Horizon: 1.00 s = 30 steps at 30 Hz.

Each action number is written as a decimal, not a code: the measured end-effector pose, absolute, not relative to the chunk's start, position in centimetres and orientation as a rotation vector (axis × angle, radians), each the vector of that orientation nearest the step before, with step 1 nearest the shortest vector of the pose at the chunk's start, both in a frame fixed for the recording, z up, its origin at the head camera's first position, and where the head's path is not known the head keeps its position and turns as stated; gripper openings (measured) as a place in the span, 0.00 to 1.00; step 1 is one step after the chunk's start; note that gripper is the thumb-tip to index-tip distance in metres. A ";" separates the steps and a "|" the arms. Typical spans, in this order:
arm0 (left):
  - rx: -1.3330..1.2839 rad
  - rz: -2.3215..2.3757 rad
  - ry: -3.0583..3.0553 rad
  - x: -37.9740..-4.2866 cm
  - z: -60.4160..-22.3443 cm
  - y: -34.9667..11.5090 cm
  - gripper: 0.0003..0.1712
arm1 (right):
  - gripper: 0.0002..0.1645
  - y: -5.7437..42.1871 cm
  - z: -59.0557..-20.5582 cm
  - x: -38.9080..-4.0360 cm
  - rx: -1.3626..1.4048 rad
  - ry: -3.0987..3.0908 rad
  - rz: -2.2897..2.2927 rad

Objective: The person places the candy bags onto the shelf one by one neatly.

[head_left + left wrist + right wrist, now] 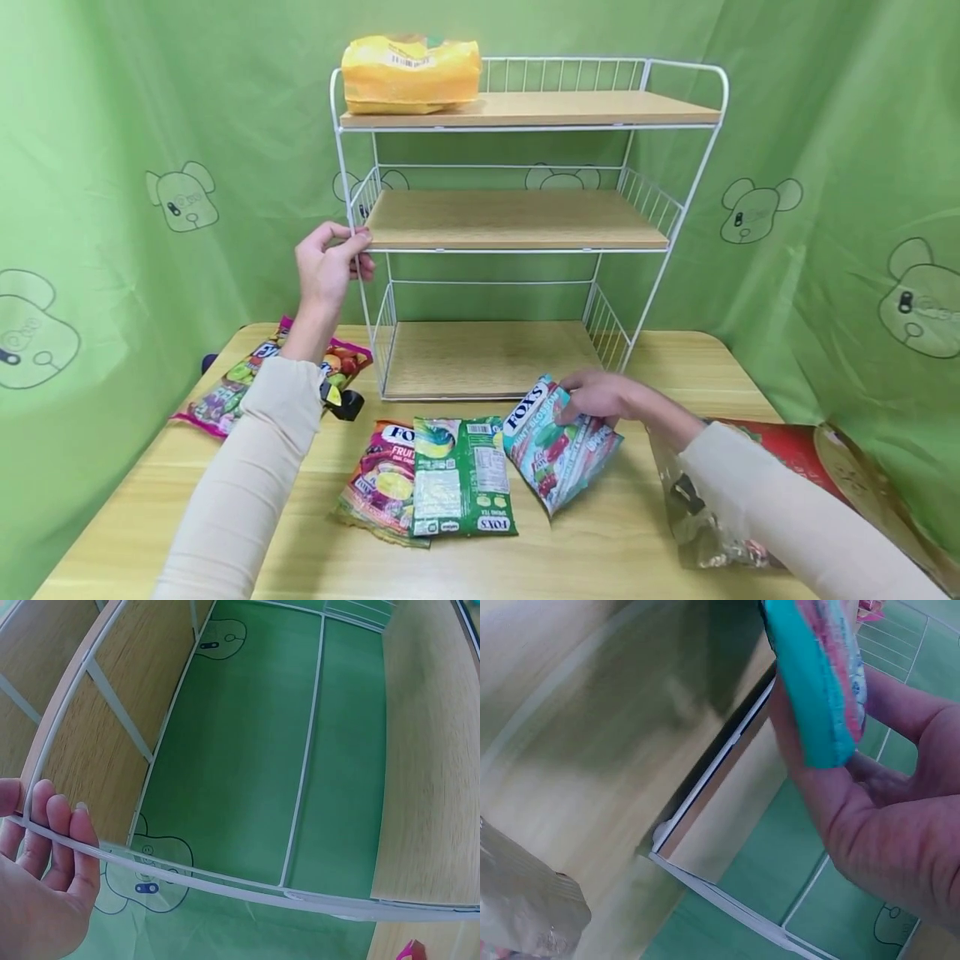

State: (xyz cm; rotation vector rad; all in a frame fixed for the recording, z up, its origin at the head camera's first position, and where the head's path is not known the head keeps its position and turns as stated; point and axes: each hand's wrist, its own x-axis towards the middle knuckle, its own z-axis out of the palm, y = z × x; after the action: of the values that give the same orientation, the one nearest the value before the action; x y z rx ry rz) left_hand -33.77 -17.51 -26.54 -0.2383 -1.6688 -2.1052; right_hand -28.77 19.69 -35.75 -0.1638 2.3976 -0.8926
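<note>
The teal bag carries "FOX'S" in big letters on a dark band, with "BLOSSOM" readable among the smaller wording. It's in the person's right hand, thumb on 1 side and fingers on the other, tilted near the front right of the white rack; I can't tell whether its lower corner touches the table. The left hand, well apart from that bag, has its thumb and fingers closed around the rack's frame at the front left corner of the middle of 3 shelves.

Just left of the teal bag lies a green bag, "FOX'S" on its near end and a barcode at the far end. It overlaps a red bag, where "FO" and "FRUI" can be made out. Farther left, partly behind the left arm, a pink-edged bag shows fruit pictures; its lettering is too covered for me to read. Up on the top shelf's left end sits an orange package with a barcode.
</note>
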 end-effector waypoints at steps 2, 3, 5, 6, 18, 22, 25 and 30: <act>-0.238 -2.104 -1.667 -33.8 -26.5 -17.5 0.06 | 0.48 19.7 -35.5 -28.8 -0.172 2.396 -0.903; -0.238 -2.102 -1.671 -33.8 -26.5 -17.5 0.06 | 0.48 19.7 -35.5 -28.7 -0.174 2.398 -0.907; -0.236 -2.099 -1.680 -33.8 -26.5 -17.5 0.06 | 0.49 19.7 -35.3 -28.7 -0.173 2.397 -0.918; -0.236 -2.098 -1.685 -33.8 -26.4 -17.5 0.06 | 0.49 19.7 -35.3 -28.7 -0.171 2.400 -0.923; -0.242 -2.096 -1.681 -33.8 -26.4 -17.5 0.06 | 0.48 19.2 -34.8 -28.8 -0.164 2.398 -0.975; -0.246 -2.098 -1.677 -33.8 -26.5 -17.5 0.06 | 0.49 19.1 -34.4 -28.8 -0.183 2.443 -0.948; -0.244 -2.097 -1.676 -33.7 -26.5 -17.5 0.06 | 0.48 19.1 -33.7 -28.9 -0.225 2.499 -0.905; -0.243 -2.096 -1.667 -33.8 -26.5 -17.6 0.06 | 0.35 18.9 -31.8 -29.0 -0.299 2.562 -0.869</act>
State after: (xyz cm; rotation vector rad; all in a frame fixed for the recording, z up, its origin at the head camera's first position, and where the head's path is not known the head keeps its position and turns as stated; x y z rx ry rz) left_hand -33.76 -17.55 -26.53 -0.2430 -1.6674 -2.0959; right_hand -28.96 18.90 -31.84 -0.2988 2.5616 -0.8690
